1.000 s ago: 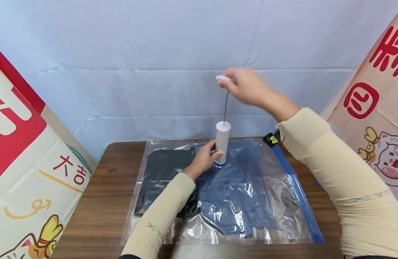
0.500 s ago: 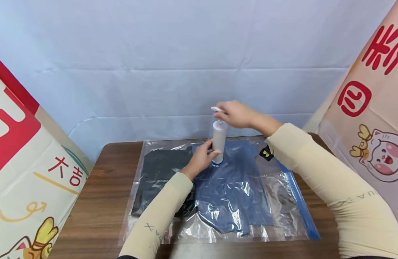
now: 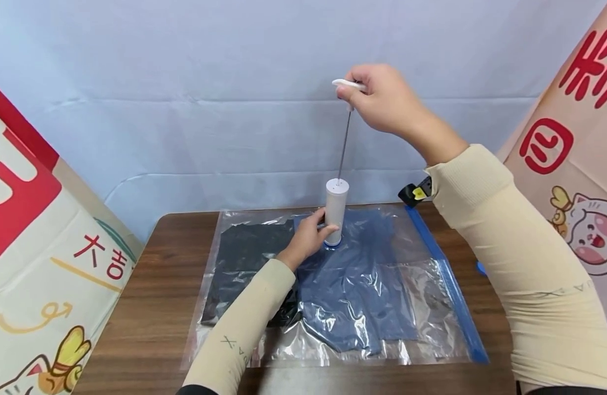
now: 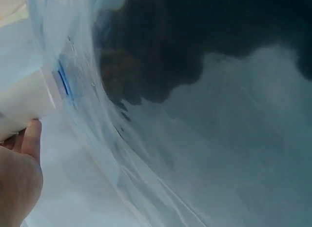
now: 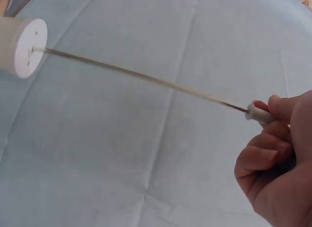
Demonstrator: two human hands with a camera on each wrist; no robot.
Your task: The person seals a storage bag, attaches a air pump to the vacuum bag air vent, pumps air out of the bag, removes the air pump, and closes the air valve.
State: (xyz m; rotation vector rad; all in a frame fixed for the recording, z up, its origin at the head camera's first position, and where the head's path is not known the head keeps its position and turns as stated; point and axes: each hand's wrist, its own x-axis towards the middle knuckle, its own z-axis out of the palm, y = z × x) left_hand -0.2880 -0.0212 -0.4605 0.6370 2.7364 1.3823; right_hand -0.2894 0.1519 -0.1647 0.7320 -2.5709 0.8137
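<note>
A white hand pump [image 3: 336,206] stands upright on the blue valve [image 3: 332,244] of a clear plastic storage bag [image 3: 421,307]. My left hand [image 3: 307,237] grips the pump's barrel low down, near the valve. High above, my right hand [image 3: 384,99] holds the white T-shaped handle [image 3: 349,84], its fingers curled round it. The thin metal rod [image 5: 141,76] is drawn far out of the barrel's top. Inside the bag lie a dark folded garment [image 3: 254,249] and a blue garment [image 3: 357,296], side by side under wrinkled plastic.
The bag's blue zip edge [image 3: 448,291] runs down its right side. Underneath is a brown wooden table [image 3: 140,307]. A pale cloth backdrop [image 3: 209,109] hangs behind, with printed banners [image 3: 86,241] at both sides. A black strap with a yellow tag [image 3: 415,193] shows by the right sleeve.
My right hand pushed the pump's handle down to the barrel, then pulled it up again, higher than a second ago. The left hand keeps its hold on the barrel.
</note>
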